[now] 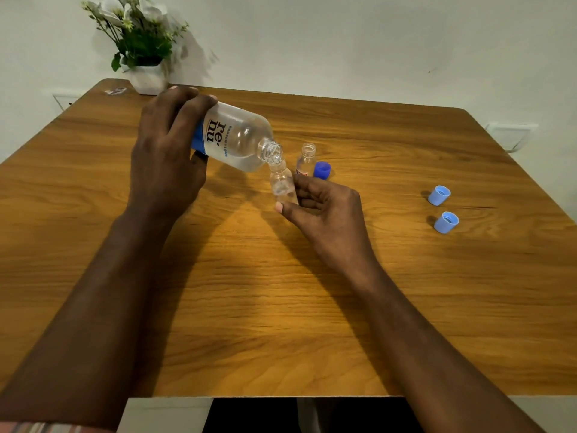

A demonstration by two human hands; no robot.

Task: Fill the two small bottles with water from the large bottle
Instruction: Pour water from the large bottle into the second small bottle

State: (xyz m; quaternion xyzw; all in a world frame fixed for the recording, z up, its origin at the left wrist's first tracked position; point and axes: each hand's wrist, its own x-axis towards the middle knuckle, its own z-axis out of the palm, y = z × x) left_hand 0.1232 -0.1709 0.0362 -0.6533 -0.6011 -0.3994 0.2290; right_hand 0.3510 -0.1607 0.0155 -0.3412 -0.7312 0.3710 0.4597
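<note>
Fingers (187,104) of the left hand (162,157) wrap the large bottle (240,135) near its base, right hand (327,210) pinching the small bottle (281,182) low, which looks like light, slick plastic and probably tippy.

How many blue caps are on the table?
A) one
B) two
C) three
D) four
C: a dark blue cap sits by the standing small bottle, and a light blue cap and a second light blue cap lie off to the right.

wooden table (312,307) against pale wall (343,42)
</note>
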